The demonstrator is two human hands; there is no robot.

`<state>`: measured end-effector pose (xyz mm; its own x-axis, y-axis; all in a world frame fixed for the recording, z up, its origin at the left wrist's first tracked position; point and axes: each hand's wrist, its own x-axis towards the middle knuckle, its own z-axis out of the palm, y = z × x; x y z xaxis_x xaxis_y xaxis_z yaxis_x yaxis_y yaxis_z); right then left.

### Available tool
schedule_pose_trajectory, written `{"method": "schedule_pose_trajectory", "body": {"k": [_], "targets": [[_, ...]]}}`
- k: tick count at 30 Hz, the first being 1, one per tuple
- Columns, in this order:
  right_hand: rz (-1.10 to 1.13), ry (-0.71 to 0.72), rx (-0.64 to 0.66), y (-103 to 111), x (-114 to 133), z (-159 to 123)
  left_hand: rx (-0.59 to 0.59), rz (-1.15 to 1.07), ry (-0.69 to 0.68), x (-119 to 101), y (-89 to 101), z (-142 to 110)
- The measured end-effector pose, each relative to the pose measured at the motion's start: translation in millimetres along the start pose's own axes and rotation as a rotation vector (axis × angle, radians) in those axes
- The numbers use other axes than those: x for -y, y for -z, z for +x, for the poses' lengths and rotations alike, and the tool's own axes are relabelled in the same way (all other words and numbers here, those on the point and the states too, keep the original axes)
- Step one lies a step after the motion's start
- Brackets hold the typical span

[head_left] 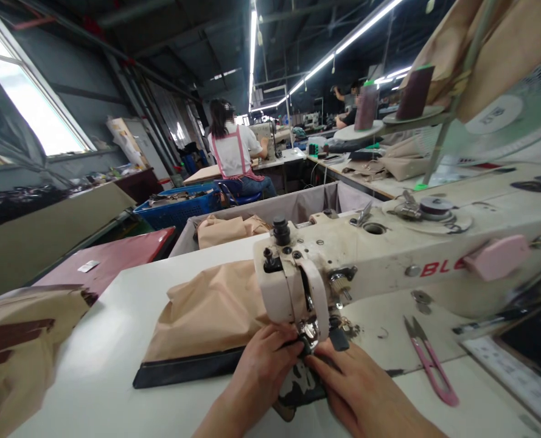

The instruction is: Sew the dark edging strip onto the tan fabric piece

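A white sewing machine (pixel 389 255) stands on the white table (pixel 115 340). A tan fabric piece (pixel 210 313) with a dark edge strip (pixel 188 368) lies under the machine's head. My left hand (pixel 263 365) rests on the dark strip just left of the presser foot (pixel 309 331), fingers bent and pressed down. My right hand (pixel 356 383) lies on the right of the foot, fingers pinched on the dark fabric at the needle.
Pink thread snips (pixel 429 362) lie on the table to the right. A stack of tan pieces (pixel 14 340) sits at the left edge. A grey bin (pixel 297 204) holds tan pieces behind the table. Another person (pixel 233 149) sits at a far machine.
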<state>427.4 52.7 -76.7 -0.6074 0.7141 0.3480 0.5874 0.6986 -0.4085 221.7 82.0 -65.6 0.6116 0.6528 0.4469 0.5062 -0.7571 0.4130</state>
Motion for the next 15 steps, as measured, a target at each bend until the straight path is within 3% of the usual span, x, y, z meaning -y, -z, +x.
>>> {"method": "schedule_pose_trajectory", "body": {"k": [9,15], "targets": [[0.027,-0.010,-0.057,3.0,3.0,0.9,-0.014,0.023,0.075,11.2,-5.9,-7.8],[0.046,-0.038,-0.025,2.8,3.2,0.2,-0.089,0.000,0.029,14.7,-11.4,-11.6]]}}
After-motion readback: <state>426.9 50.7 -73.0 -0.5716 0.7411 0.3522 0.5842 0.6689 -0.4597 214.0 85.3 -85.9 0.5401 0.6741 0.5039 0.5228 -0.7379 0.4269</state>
